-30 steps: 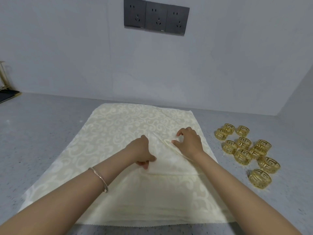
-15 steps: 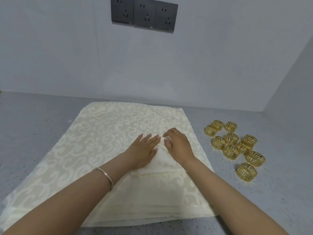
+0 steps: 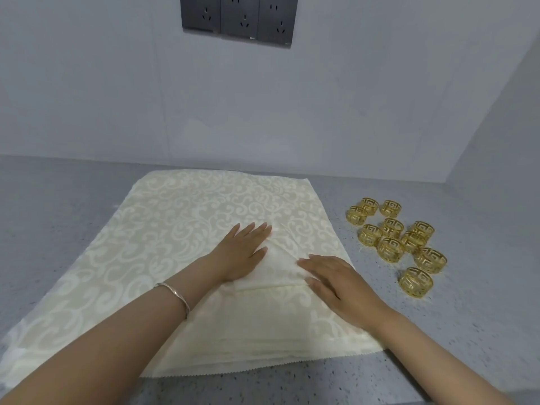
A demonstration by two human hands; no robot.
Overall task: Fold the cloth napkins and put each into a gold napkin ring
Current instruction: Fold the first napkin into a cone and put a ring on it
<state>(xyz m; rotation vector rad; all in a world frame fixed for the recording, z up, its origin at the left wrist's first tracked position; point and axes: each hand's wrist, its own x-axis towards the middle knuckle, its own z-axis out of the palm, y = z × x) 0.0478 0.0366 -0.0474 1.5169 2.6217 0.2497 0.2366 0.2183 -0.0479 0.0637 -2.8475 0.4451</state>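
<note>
Pressing down on the cloth, the person's left hand [image 3: 242,252] lies flat with fingers straight and close together, pointing away toward the wall [image 3: 292,112]. It holds nothing. The right hand [image 3: 336,282] is likewise flat, palm down, fingers stretched out and aimed leftward, their tips resting on the cloth just beside the left hand's thumb side. The two hands are near each other but apart.

Between them sits a folded flap [image 3: 279,258] of the top napkin, a paler, plainer triangle turned in over the patterned face, with the left palm on its left edge and the right fingertips on its right edge.

Beneath is a stack of cream napkins [image 3: 175,223] with a scroll pattern, spread in the middle of the grey speckled countertop [image 3: 58,194]. Several layered, zigzag-cut edges show along the near side of the stack.

To the right of the stack, apart from it, a loose cluster of gold napkin rings [image 3: 391,248] stands on the counter, some touching one another, all of them without a napkin.

A thin bracelet [image 3: 175,293] circles the left wrist. High on the wall hangs a row of dark sockets [image 3: 238,20].
</note>
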